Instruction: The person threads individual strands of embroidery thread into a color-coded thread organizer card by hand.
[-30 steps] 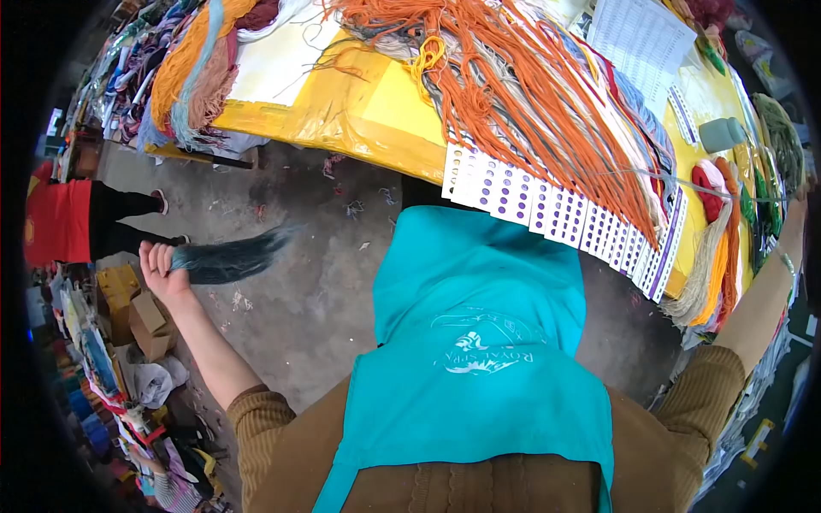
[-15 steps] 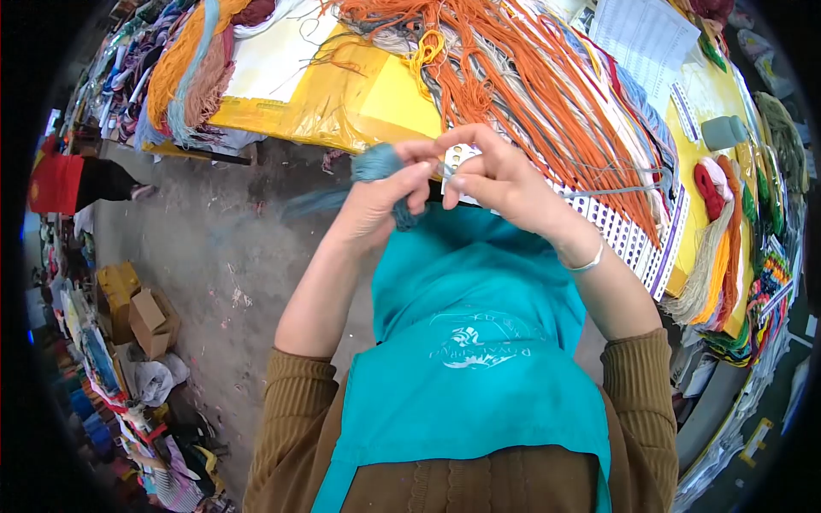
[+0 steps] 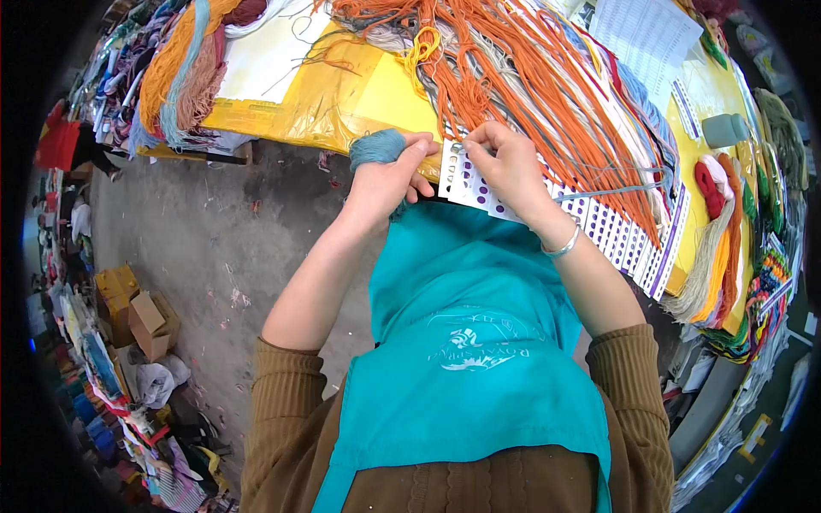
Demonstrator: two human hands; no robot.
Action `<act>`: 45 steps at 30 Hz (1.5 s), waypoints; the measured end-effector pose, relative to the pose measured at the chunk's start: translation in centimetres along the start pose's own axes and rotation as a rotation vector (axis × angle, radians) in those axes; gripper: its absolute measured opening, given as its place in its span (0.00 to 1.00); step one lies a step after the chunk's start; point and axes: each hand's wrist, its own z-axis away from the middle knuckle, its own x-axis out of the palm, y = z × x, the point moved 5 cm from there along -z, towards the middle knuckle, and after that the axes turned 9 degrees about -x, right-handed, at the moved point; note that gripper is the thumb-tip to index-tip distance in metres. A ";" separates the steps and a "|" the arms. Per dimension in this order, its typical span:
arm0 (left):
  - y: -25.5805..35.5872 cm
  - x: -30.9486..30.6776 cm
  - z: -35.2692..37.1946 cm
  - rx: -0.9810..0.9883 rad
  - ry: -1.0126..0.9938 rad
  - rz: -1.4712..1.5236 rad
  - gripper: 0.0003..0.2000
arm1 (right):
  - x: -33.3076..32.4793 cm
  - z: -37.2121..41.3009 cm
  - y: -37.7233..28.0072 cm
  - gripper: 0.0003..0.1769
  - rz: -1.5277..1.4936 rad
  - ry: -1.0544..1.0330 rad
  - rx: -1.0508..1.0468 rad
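A bundle of blue-grey thread (image 3: 376, 147) is in my left hand (image 3: 389, 178), its fingers closed round it. Just to the right, my right hand (image 3: 506, 167) pinches the end of a strand at the top of a white card with punched holes (image 3: 466, 190). Several such cards with purple dots (image 3: 603, 235) lie along the table's front edge. Long orange threads (image 3: 547, 111) fan out over them, with grey, white and blue threads among them. A yellow thread loop (image 3: 421, 53) rests near the orange bunch.
The yellow-taped table (image 3: 329, 103) holds orange and pale blue hanks (image 3: 184, 81) at left. At right are a printed sheet (image 3: 641, 43), a grey-green cup (image 3: 723, 131) and coloured hanks (image 3: 714, 248). Cardboard boxes (image 3: 152, 325) stand on the floor; a person in red (image 3: 64, 141) is far left.
My right hand has moved from near my left hand to the card's top edge. The loose thread tail at left no longer shows. The person at far left has moved further away.
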 end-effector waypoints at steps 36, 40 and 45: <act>0.0 1.3 -3.7 -0.152 -0.309 -0.128 0.08 | 0.1 -0.5 0.5 0.11 0.022 -0.048 0.097; 0.0 1.7 -4.2 -0.151 -0.333 -0.189 0.07 | 0.2 -0.8 1.3 0.11 0.050 -0.077 0.073; 0.1 2.0 -4.2 -0.167 -0.275 -0.196 0.06 | 0.2 -0.9 1.4 0.10 0.007 -0.096 0.101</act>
